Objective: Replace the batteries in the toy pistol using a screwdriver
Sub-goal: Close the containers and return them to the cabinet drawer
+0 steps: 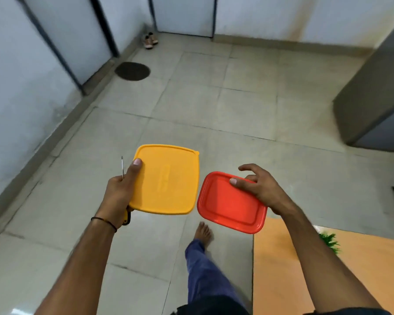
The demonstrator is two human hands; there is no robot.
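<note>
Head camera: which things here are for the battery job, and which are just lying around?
For the job: screwdriver in the left hand; probably the yellow lid it also holds and the red lid in the right hand.
Just lying about: shoes, round dark mat, green plant.

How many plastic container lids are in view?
2. The yellow square plastic lid is held by the left hand; the red rectangular plastic lid by the right hand. Further lids may be hidden beneath them.
</note>
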